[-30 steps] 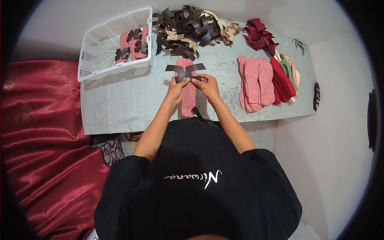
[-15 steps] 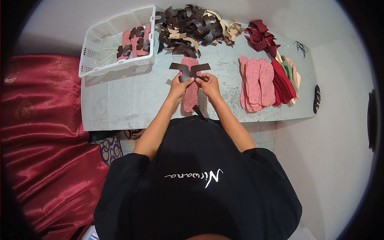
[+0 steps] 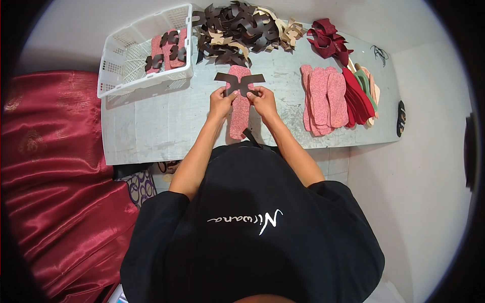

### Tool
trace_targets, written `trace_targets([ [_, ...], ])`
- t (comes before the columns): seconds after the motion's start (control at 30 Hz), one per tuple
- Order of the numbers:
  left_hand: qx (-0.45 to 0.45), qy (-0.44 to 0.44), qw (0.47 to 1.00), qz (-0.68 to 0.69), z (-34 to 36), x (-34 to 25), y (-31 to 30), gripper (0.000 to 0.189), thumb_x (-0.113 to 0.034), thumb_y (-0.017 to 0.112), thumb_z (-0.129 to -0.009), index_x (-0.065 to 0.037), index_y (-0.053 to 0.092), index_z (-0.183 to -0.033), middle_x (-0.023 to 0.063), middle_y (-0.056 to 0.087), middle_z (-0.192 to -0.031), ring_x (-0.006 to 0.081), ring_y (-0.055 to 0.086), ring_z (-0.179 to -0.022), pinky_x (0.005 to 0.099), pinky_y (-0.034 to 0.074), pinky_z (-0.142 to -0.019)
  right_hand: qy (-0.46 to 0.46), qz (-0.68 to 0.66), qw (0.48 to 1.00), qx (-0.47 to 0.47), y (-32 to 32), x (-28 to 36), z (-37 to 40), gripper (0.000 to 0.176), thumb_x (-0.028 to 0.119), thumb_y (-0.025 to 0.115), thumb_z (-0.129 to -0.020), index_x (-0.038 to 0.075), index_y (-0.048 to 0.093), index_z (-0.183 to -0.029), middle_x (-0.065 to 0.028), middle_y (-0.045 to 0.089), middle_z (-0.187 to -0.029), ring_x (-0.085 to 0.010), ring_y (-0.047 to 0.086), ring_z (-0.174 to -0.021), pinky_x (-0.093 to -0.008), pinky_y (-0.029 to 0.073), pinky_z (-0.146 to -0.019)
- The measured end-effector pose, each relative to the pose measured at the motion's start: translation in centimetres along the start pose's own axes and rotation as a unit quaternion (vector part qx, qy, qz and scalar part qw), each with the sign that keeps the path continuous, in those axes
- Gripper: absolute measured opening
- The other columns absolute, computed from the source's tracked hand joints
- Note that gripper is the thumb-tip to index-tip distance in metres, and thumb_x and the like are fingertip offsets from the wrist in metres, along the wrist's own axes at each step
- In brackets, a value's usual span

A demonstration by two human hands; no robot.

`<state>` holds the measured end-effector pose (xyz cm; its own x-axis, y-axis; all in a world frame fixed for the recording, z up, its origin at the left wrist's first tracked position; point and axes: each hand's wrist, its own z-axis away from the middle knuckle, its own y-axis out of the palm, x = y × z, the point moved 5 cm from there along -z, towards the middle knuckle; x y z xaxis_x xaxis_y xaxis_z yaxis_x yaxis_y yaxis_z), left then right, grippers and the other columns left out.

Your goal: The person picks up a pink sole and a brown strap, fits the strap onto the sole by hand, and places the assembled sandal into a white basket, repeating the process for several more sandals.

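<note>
A dark brown H-shaped sandal strap [image 3: 254, 79] lies across the upper part of a pink speckled insole [image 3: 239, 119], which is lengthwise in front of me on the table. My left hand [image 3: 220, 104] pinches the lower left arm of the strap, thumb on top near the insole's edge. Opposite it, my right hand [image 3: 263, 103] pinches the lower right arm in the same way. The strap's two upper arms stick out free past the insole's sides. My fingertips are hidden beneath the strap.
A white plastic basket [image 3: 103, 77] with several pink insoles and brown straps stands at the left. Behind are a heap of brown and beige straps [image 3: 262, 33] and some dark red straps [image 3: 327, 43]. Stacked pink insoles [image 3: 319, 98] and red insoles [image 3: 357, 101] lie right on the grey table [image 3: 151, 126].
My thumbs have moved apart from the strap's middle toward its lower arms, and those arms now spread more to the sides. The whole view has shifted slightly.
</note>
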<state>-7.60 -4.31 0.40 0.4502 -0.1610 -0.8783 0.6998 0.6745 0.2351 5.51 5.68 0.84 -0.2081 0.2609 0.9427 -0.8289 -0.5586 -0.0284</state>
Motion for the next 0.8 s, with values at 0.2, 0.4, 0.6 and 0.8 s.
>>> trace_targets([
  [0.2,0.013,-0.025,0.998,0.063,0.1,0.0,0.1,0.022,0.003,0.066,-0.089,0.003,0.058,-0.109,0.0115,0.068,-0.1,0.0155,0.067,-0.088,0.0274,0.055,-0.078,0.027,-0.053,0.998,0.02,0.1,0.6,0.6,0.03,0.001,0.07,-0.085,-0.005,0.062,-0.113,-0.0086,0.071,-0.086,-0.011,0.063,-0.073,-0.0264,0.049,-0.066],
  [0.4,-0.011,-0.062,0.99,0.125,1.0,-0.3,0.5,0.034,0.003,0.068,-0.087,-0.001,0.051,-0.116,0.0134,0.066,-0.106,0.0182,0.067,-0.097,0.0311,0.055,-0.081,-0.018,-0.033,0.997,-0.063,-0.1,1.1,1.0,0.059,-0.004,0.068,-0.086,0.001,0.038,-0.137,-0.0106,0.07,-0.087,-0.0109,0.063,-0.073,-0.0257,0.049,-0.063],
  [0.6,-0.081,-0.004,0.992,0.098,1.4,-0.4,0.7,0.054,0.005,0.069,-0.085,-0.005,0.034,-0.125,0.014,0.065,-0.105,0.0179,0.065,-0.09,0.0293,0.053,-0.073,-0.042,0.002,0.999,-0.02,0.2,1.6,1.1,0.055,-0.006,0.066,-0.085,0.0,0.048,-0.136,-0.0096,0.07,-0.092,-0.0111,0.064,-0.077,-0.024,0.049,-0.066],
  [0.8,-0.05,0.061,0.996,0.042,1.6,-1.4,1.3,0.051,0.005,0.066,-0.086,-0.005,0.043,-0.13,0.0105,0.063,-0.109,0.0144,0.064,-0.086,0.0265,0.052,-0.069,-0.04,-0.036,0.998,-0.02,0.5,1.9,1.2,0.04,-0.007,0.067,-0.085,0.0,0.061,-0.124,-0.0051,0.068,-0.088,-0.0102,0.063,-0.078,-0.0233,0.048,-0.066],
])
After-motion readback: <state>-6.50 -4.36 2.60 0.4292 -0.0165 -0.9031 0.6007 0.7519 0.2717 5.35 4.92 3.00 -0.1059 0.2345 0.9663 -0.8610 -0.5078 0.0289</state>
